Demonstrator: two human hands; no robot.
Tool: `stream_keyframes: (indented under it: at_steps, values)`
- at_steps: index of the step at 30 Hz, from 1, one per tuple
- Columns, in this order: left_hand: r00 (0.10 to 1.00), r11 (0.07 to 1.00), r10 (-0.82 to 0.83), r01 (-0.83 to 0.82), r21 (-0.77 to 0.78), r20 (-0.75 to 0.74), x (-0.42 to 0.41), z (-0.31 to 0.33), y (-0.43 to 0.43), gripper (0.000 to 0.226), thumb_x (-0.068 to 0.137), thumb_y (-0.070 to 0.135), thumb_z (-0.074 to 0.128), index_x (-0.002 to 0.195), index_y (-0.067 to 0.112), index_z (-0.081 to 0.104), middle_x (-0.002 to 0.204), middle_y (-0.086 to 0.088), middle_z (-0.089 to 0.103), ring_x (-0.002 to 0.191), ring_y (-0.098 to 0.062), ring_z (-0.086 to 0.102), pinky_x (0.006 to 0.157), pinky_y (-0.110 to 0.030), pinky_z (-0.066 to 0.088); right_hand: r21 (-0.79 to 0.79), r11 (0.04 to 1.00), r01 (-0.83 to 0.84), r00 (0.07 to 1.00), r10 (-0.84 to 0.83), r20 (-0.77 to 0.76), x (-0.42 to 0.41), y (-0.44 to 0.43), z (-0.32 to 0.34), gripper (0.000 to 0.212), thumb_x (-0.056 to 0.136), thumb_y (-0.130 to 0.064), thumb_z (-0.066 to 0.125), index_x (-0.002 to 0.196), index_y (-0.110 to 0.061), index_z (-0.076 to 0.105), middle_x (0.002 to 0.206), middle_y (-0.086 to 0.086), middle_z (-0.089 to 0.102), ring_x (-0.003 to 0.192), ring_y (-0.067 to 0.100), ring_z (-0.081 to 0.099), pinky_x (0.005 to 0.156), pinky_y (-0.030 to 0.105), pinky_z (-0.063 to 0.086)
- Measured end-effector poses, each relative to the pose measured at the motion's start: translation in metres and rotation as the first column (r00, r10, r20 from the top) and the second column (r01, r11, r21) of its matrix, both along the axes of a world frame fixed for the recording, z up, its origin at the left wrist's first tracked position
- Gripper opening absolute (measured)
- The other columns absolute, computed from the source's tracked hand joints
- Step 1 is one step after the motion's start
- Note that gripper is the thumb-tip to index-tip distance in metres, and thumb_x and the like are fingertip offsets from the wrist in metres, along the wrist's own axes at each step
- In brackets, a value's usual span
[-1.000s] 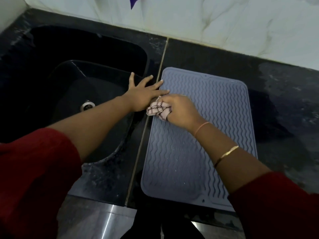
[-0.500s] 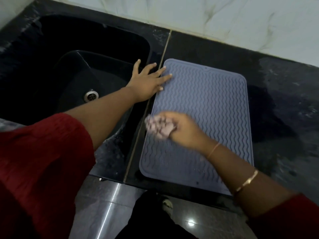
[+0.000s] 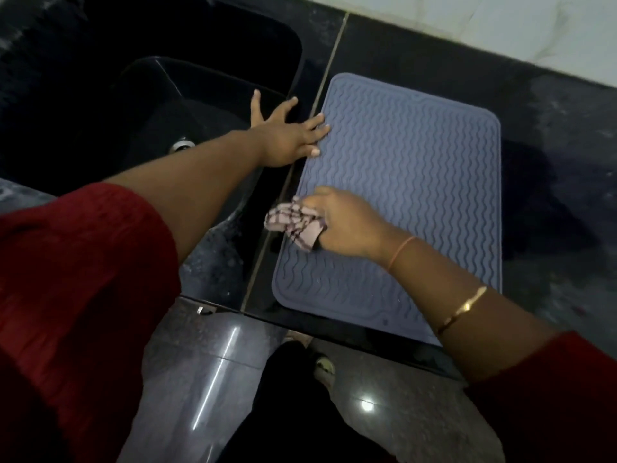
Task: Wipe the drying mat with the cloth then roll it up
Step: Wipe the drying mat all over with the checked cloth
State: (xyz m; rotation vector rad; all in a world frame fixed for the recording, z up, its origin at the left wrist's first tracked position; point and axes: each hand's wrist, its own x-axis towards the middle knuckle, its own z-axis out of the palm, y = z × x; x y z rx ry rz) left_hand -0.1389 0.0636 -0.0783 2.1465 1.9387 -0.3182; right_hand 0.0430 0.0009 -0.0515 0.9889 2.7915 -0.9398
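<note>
Drying mat (image 3: 417, 168) lies flat and fully unrolled, centre-right of the frame: blue-grey, wavy ridges, sitting on the black counter (image 3: 551, 145). Its left edge runs along the seam beside the dark sink (image 3: 150, 95), which fills the upper left, drain (image 3: 182, 145) just showing past the forearm.

Left hand (image 3: 283, 135) reaches in from the left, grip spread wide with the fingers straight. Its fingertips (image 3: 322, 128) press down on the mat's upper-left edge while the palm sits over the sink's rim.

Right hand (image 3: 344, 225), just below centre, has its grip curled tight around the cloth (image 3: 293, 223). The cloth is a bunched pink rag with dark checks, down on the mat's left edge, and a fold of it spills leftward over the seam. Whether the whole wad touches the mat is hard to say in this dim light.

There's a thin thread band (image 3: 402, 250) at that wrist and a gold bangle (image 3: 462, 309) further up the forearm, which covers the mat's lower-right corner. Red sleeves (image 3: 76, 279) sit on both arms, with glossy floor (image 3: 200, 379) along the bottom of the frame
</note>
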Motion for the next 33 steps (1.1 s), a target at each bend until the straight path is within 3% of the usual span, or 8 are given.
stream_keyframes:
  at_steps: [5, 8, 12, 16, 19, 21, 29, 33]
  values:
    - [1.0, 1.0, 0.007, -0.007, 0.001, -0.019, 0.003, 0.005, 0.001, 0.055, 0.096, 0.055, 0.025, 0.147, 0.044, 0.007, 0.157, 0.021, 0.001, 0.145, -0.025, -0.013, 0.099, -0.068, -0.02, -0.037, 0.994, -0.103, 0.993, 0.101, -0.053, 0.018, -0.061, 0.001, 0.033, 0.082, -0.021, 0.059, 0.114, -0.015, 0.062, 0.104, 0.01, 0.058, 0.099, 0.03, 0.057, 0.082, 0.035, 0.049]
    - [1.0, 0.99, -0.015, 0.013, 0.143, 0.009, 0.01, 0.009, -0.01, 0.051, 0.097, 0.048, 0.033, 0.146, 0.038, 0.024, 0.156, 0.015, 0.017, 0.146, -0.025, -0.004, 0.102, -0.066, -0.018, -0.099, 0.98, -0.175, 0.981, 0.165, -0.1, 0.025, -0.074, 0.001, 0.031, 0.081, -0.012, 0.059, 0.112, -0.01, 0.062, 0.099, 0.012, 0.058, 0.093, 0.028, 0.056, 0.079, 0.037, 0.048]
    - [0.967, 0.947, 0.028, -0.106, 0.303, 0.253, 0.014, 0.003, -0.036, 0.044, 0.092, 0.043, 0.05, 0.135, 0.033, 0.049, 0.141, 0.009, 0.048, 0.144, -0.021, 0.015, 0.11, -0.061, -0.009, -0.196, 0.978, 0.066, 0.961, -0.115, -0.251, 0.025, -0.022, 0.015, 0.019, 0.078, 0.001, 0.064, 0.096, 0.0, 0.064, 0.095, 0.019, 0.059, 0.088, 0.03, 0.057, 0.079, 0.042, 0.048]
    - [0.925, 0.975, 0.115, -0.176, 0.14, 0.361, 0.016, -0.012, -0.058, 0.054, 0.09, 0.043, 0.052, 0.141, 0.038, 0.036, 0.153, 0.012, 0.027, 0.146, -0.023, -0.002, 0.108, -0.061, -0.013, -0.028, 0.984, 0.176, 0.954, -0.178, -0.241, 0.013, 0.028, 0.017, 0.026, 0.081, -0.006, 0.061, 0.106, -0.009, 0.063, 0.093, 0.002, 0.054, 0.091, 0.022, 0.054, 0.066, 0.012, 0.038]
    - [0.973, 0.987, 0.104, -0.127, 0.1, 0.206, 0.02, -0.02, -0.063, 0.061, 0.092, 0.056, 0.036, 0.147, 0.043, 0.014, 0.157, 0.019, 0.007, 0.144, -0.025, -0.015, 0.105, -0.065, -0.017, 0.154, 0.976, 0.153, 0.988, -0.146, -0.055, 0.006, 0.011, -0.003, 0.038, 0.083, -0.022, 0.059, 0.12, -0.013, 0.053, 0.111, 0.013, 0.057, 0.105, 0.035, 0.054, 0.089, 0.041, 0.046]
    - [0.973, 0.987, 0.098, -0.122, 0.104, 0.21, 0.021, -0.02, -0.064, 0.057, 0.095, 0.056, 0.027, 0.147, 0.042, 0.01, 0.157, 0.019, 0.006, 0.143, -0.027, -0.018, 0.102, -0.066, -0.019, 0.19, 0.977, 0.1, 0.995, -0.096, -0.029, 0.009, -0.011, -0.011, 0.045, 0.082, -0.028, 0.06, 0.125, -0.016, 0.051, 0.119, 0.012, 0.056, 0.11, 0.036, 0.051, 0.095, 0.048, 0.041]
    - [0.988, 0.995, 0.083, -0.09, 0.052, 0.129, 0.017, -0.007, -0.056, 0.059, 0.093, 0.061, 0.024, 0.147, 0.042, 0.01, 0.156, 0.022, 0.002, 0.142, -0.026, -0.023, 0.097, -0.067, -0.024, 0.173, 0.978, -0.113, 0.991, 0.124, -0.056, 0.033, -0.091, -0.012, 0.048, 0.082, -0.023, 0.06, 0.128, -0.028, 0.049, 0.117, 0.0, 0.053, 0.106, 0.026, 0.042, 0.084, 0.037, 0.03]
    - [0.982, 0.993, 0.109, -0.116, 0.033, 0.157, 0.021, -0.008, -0.056, 0.058, 0.094, 0.06, 0.025, 0.147, 0.043, 0.009, 0.156, 0.022, 0.002, 0.142, -0.025, -0.023, 0.096, -0.067, -0.024, -0.002, 0.983, -0.183, 0.971, 0.181, -0.155, 0.046, -0.087, -0.001, 0.046, 0.08, -0.015, 0.063, 0.125, -0.024, 0.053, 0.113, 0.003, 0.057, 0.104, 0.023, 0.048, 0.09, 0.038, 0.035]
